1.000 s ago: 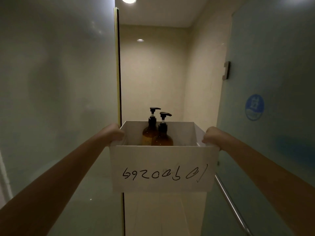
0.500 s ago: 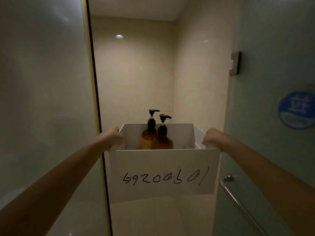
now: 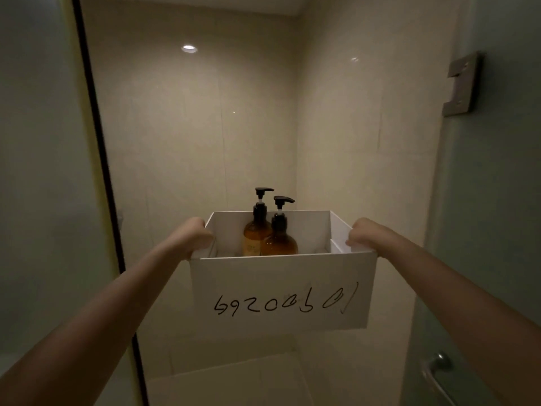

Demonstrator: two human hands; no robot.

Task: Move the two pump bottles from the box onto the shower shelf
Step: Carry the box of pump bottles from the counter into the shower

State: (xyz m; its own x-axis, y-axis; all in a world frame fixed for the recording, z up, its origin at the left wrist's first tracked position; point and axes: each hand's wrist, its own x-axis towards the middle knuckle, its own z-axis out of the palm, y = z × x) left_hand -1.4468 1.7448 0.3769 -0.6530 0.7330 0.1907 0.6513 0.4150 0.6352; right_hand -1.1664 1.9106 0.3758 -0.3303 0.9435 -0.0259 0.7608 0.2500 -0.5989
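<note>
Though outstretched, left hand and right hand — curled over box rims.

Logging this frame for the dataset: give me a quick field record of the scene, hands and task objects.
setting: tiled shower stall, glass door at right
left hand: grips box's left rim
right hand: grips box's right rim
box: white, held up, handwriting on front
pump bottles: two amber, upright, taller behind shorter
shower shelf: not in view

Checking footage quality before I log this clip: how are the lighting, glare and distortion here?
Head view: dim and warm; ceiling-light glare spots on the tiled wall; wide-angle stretch at the edges; the box and pump bottles are sharp enough, and the handwritten number is legible though upside down.
</note>
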